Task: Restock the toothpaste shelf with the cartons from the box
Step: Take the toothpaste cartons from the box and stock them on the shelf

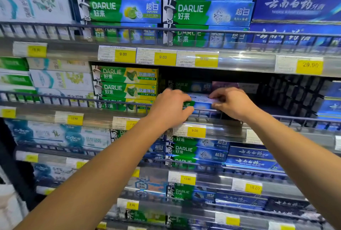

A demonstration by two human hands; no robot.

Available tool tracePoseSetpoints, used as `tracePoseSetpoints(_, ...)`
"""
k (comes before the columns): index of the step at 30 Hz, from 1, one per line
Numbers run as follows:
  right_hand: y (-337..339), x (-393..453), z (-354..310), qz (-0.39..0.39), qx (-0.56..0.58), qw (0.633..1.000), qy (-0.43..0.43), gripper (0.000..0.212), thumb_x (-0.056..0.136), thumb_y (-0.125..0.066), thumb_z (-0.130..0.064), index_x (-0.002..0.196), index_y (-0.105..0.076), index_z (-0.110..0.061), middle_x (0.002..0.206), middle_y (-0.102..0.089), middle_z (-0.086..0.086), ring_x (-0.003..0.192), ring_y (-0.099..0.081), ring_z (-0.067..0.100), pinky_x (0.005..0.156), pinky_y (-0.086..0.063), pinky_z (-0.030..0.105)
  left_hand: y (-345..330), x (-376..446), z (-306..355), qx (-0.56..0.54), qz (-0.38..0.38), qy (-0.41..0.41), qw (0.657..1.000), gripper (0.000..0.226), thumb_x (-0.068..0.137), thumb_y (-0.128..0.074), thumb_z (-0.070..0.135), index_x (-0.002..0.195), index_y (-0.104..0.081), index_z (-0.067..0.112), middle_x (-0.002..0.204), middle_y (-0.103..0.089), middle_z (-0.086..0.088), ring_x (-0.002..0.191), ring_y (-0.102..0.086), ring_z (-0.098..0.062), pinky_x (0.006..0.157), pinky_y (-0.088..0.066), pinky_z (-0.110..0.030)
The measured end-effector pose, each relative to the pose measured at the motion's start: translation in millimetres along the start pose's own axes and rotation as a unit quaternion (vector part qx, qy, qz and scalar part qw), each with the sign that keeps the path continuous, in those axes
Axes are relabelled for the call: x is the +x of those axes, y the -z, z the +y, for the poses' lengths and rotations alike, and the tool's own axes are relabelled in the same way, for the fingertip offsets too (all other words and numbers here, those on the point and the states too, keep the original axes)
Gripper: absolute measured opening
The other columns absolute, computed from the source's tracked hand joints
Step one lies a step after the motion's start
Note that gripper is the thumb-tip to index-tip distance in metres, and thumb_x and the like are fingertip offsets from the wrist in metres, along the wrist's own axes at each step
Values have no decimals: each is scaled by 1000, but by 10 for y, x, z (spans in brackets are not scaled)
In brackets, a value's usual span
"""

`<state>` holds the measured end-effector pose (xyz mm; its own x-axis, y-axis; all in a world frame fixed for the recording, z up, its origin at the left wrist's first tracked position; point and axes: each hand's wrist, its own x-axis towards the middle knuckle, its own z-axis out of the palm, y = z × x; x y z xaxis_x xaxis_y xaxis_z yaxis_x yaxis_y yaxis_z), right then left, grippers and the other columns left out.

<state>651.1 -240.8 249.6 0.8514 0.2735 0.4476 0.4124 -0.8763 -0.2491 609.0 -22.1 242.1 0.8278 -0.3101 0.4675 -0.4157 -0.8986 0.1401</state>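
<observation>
A green and blue Darlie toothpaste carton [200, 101] lies lengthwise just behind the wire rail [206, 110] of the middle shelf. My left hand [168, 107] grips its left end and my right hand [233, 103] grips its right end, fingers curled over the top edge. Both hands cover most of the carton. Another Darlie carton [190, 86] sits deeper in the dark slot behind it. The supply box is out of view.
Yellow-green Darlie cartons [127, 84] are stacked to the left of the slot. To its right is a dark gap [287, 93], then blue cartons [330, 98]. Price rails with yellow tags [196, 131] run below each shelf. Full shelves stand above and below.
</observation>
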Motion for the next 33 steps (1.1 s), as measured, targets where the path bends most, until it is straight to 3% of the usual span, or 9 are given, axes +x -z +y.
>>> tracePoseSetpoints(8, -94, 145, -95, -4, -8, 1000, -16, 22, 83, -70, -22, 105, -71, -23, 98, -67, -3, 96, -58, 17, 79, -34, 19, -46, -129, -95, 34, -32, 20, 999, 60, 91, -44, 57, 139, -46, 22, 136, -53, 0, 123, -42, -27, 100, -41, -41)
tracePoseSetpoints(12, -119, 150, -75, 4, -21, 998, -51, 30, 80, -71, -29, 110, -68, -25, 110, -68, 5, 104, -59, 26, 87, -44, 27, -77, -147, -91, 16, -26, 15, 999, 60, 90, -46, 56, 139, -47, 21, 137, -52, 0, 124, -43, -27, 101, -41, -41)
tracePoseSetpoints(18, -81, -265, -149, 119, -17, 993, -16, 31, 79, -65, -31, 109, -68, -22, 110, -68, 3, 103, -59, 24, 85, -41, 27, -148, -314, 44, -57, 57, -4, 997, 51, 90, -54, 44, 135, -53, 19, 138, -53, 1, 129, -43, -22, 108, -31, -35)
tracePoseSetpoints(23, -106, -973, -121, 156, 12, 988, 5, 38, 82, -63, -27, 119, -62, -20, 116, -62, 2, 106, -54, 24, 89, -35, 26, -308, -700, 478, -132, 98, 26, 986, 46, 89, -59, 36, 132, -55, 20, 135, -55, 3, 128, -44, -18, 107, -31, -32)
tracePoseSetpoints(29, -397, -2002, 289, 43, 57, 997, 1, 39, 84, -64, -28, 121, -60, -18, 119, -61, 4, 112, -53, 26, 96, -40, 36, -868, -1325, 1182, -214, 39, 113, 969, 47, 89, -63, 34, 133, -56, 20, 135, -56, -1, 126, -49, -18, 107, -35, -32)
tracePoseSetpoints(33, -727, -2761, 667, -70, 80, 994, -16, 42, 85, -66, -27, 125, -57, -16, 123, -58, 6, 116, -50, 29, 98, -38, 38, -1412, -1851, 1634, -217, -59, 179, 958, 49, 91, -62, 35, 137, -50, 22, 141, -51, 1, 130, -45, -18, 109, -33, -34)
